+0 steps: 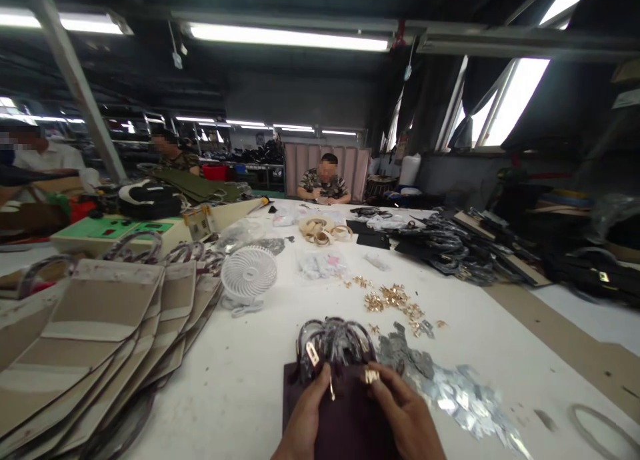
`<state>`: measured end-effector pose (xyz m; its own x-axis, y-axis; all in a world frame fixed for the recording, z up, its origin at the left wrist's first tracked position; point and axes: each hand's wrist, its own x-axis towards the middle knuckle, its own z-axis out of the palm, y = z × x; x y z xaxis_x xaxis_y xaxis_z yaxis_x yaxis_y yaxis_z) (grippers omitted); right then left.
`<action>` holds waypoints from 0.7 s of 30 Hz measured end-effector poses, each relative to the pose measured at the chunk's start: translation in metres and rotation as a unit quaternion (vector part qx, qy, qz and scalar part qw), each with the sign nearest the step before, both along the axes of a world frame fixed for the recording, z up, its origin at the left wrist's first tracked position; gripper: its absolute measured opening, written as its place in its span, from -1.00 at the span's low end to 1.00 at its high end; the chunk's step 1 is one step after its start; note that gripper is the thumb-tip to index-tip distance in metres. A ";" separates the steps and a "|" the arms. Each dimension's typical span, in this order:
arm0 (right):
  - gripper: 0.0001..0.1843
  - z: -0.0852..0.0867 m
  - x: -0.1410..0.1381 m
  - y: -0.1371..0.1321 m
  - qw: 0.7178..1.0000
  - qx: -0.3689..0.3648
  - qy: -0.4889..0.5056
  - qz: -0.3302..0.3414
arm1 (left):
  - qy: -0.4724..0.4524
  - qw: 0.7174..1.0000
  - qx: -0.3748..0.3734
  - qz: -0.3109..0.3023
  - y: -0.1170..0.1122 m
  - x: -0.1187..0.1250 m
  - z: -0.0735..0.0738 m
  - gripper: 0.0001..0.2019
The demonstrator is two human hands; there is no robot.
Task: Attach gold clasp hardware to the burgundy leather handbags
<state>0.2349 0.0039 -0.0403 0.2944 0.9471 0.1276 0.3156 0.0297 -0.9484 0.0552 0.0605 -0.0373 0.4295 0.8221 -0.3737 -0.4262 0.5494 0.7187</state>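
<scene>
A dark maroon handbag (345,420) lies before me at the table's near edge, its plastic-wrapped handles (337,333) pointing away. My left hand (305,417) grips the bag's left part with the thumb on top; its other fingers are mostly hidden. Close to that thumb are a gold slotted plate (313,354) and a thin gold strip (332,388). Between thumb and fingers my right hand (403,407) pinches a gold metal clasp (371,377) over the bag's right side. Loose gold clasps (395,297) and grey metal plates (405,353) are scattered beyond it.
Beige bag panels (100,300) are stacked on the left beside a white fan (249,273). Shiny metal pieces (470,400) spread at the right. Further back are tape rolls (317,230) and a dark pile of wrapped parts (440,240). A person (325,183) sits at the far end.
</scene>
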 end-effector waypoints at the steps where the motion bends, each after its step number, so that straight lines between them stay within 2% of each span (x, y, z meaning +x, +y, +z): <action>1: -0.55 0.010 0.007 -0.001 0.999 -0.001 -0.045 -0.016 | -0.017 1.000 -0.022 -0.010 -0.003 0.000 0.002 -0.39; 4: -0.66 0.027 0.027 0.003 0.985 0.029 -0.167 0.030 | -0.059 0.996 -0.067 -0.026 -0.009 0.003 0.005 -0.40; 8: -0.71 0.028 0.040 0.009 0.956 0.020 -0.259 0.135 | -0.083 0.993 -0.077 -0.023 -0.010 0.005 0.004 -0.44; 12: -0.65 0.035 0.039 0.014 0.924 0.001 -0.327 0.196 | -0.094 0.994 -0.055 -0.004 -0.010 0.006 0.001 -0.45; 16: -0.63 0.044 0.034 0.020 0.889 -0.009 -0.395 0.231 | -0.100 0.994 -0.042 0.000 -0.010 0.006 -0.001 -0.45; 21: -0.64 0.039 0.030 0.024 0.873 -0.018 -0.433 0.223 | -0.088 0.996 -0.023 0.011 -0.009 0.006 -0.001 -0.44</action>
<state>0.2644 0.0278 -0.0017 -0.2973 0.9508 0.0867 0.8798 0.3081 -0.3620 0.0612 0.0512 -0.0385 0.4737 0.8162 -0.3307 -0.5565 0.5685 0.6059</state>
